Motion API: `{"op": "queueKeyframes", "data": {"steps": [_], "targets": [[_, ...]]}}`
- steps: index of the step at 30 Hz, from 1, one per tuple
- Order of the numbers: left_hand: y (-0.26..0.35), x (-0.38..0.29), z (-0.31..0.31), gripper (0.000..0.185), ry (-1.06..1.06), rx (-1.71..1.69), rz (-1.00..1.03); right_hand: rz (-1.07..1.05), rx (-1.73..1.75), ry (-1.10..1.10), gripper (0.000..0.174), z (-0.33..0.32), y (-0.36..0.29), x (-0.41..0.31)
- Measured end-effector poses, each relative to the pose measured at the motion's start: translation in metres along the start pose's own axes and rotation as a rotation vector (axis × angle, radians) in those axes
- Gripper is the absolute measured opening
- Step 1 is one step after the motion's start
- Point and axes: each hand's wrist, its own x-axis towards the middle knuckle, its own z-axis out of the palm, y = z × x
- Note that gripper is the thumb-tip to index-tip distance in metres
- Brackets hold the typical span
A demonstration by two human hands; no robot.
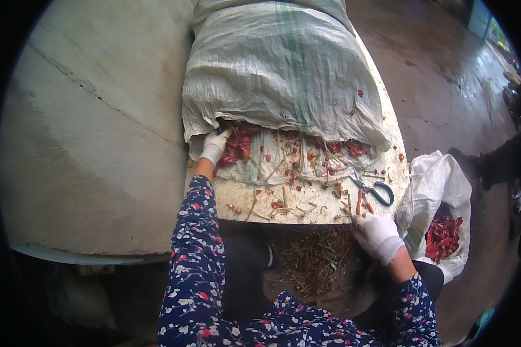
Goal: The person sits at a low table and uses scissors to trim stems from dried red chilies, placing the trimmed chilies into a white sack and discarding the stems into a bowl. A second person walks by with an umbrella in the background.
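A large white woven sack [282, 73] lies on a pale board [239, 208], its mouth towards me. In a white glove, my left hand [217, 143] is at the left corner of that mouth, its fingers on dried red chili peppers [239, 147]. Scissors [369, 191] with one dark and one orange handle lie near the board's right front corner, blades pointing away. My gloved right hand [375, 232] is at the front edge, by the orange handle; whether its fingers grip it cannot be told. Cut stems and pepper bits [282, 208] are scattered over the board.
An open white sack [443, 191] holding red dried peppers stands right of the board. A heap of stems [317, 260] lies on the floor below the front edge. A cracked concrete surface [100, 152] adjoins on the left. Another person's dark-clad leg [499, 165] shows at the far right.
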Motion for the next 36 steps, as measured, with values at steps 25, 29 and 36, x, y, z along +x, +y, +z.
{"op": "queueKeyframes", "data": {"steps": [25, 29, 36], "targets": [[0.188, -0.218, 0.126, 0.028, -0.251, 0.406, 0.675, 0.002, 0.298, 0.412, 0.041, -0.008, 0.011, 0.013], [0.211, -0.284, 0.144, 0.027, -0.292, 0.565, 0.750, -0.039, 0.644, 0.633, 0.053, -0.006, 0.005, 0.034], [0.217, -0.324, 0.162, 0.020, -0.395, 0.343, 0.853, -0.004, 0.973, 0.752, 0.022, -0.003, -0.005, 0.045]]}}
